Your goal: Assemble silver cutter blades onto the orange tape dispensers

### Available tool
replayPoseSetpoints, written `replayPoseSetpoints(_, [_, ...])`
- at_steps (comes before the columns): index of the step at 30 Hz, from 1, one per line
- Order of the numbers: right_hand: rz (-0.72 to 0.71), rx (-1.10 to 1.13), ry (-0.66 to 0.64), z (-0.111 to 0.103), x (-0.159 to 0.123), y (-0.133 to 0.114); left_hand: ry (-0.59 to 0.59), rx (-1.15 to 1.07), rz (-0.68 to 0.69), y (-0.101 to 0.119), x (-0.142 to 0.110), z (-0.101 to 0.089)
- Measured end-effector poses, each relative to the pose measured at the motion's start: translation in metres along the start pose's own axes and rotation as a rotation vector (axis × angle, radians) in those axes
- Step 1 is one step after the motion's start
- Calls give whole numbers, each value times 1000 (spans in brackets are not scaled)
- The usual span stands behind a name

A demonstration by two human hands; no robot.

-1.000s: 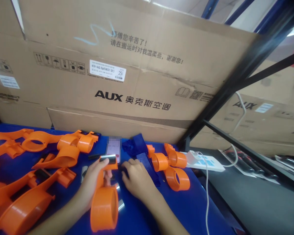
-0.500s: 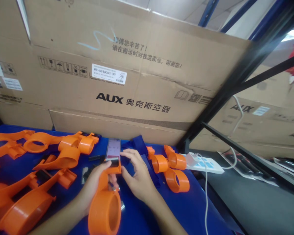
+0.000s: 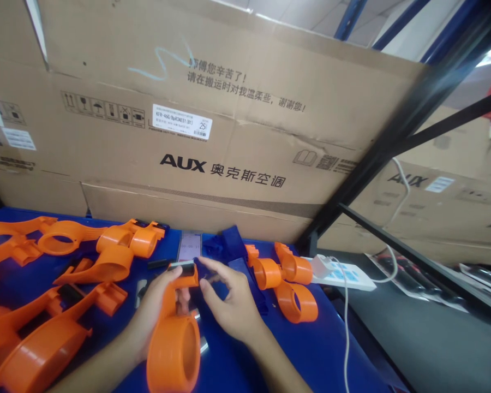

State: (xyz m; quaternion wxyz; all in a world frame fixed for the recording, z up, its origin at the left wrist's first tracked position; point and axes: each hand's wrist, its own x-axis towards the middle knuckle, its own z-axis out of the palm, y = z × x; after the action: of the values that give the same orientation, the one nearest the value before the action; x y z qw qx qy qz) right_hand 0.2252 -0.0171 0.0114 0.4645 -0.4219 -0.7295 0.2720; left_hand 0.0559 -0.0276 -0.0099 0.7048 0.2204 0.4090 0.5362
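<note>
The left hand (image 3: 153,300) has its fingers clamped on an orange tape dispenser (image 3: 174,349), held over the blue table (image 3: 229,360) with its round loop toward the person and its dark-topped end just below the phone (image 3: 190,247). The right hand (image 3: 233,305) is beside that end, thumb and forefinger apart, though whether the forefinger's tip touches it is hard to tell. More orange dispensers (image 3: 45,349) lie to the left, and a smaller orange group (image 3: 297,300) lies to the right, near a white power strip (image 3: 343,274).

Gap: blue table (image 3: 311,360) between right forearm (image 3: 274,355) and white cable (image 3: 346,327) | Blocked: carton (image 3: 229,136) behind, orange holders (image 3: 45,349) left
</note>
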Motion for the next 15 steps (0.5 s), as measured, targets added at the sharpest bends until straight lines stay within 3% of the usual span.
replayPoseSetpoints(7, [284, 442, 24, 7, 4, 11, -105, 170, 127, -6, 3, -3])
replayPoseSetpoints(15, [275, 561, 210, 5, 6, 8, -5, 63, 128, -2, 4, 2])
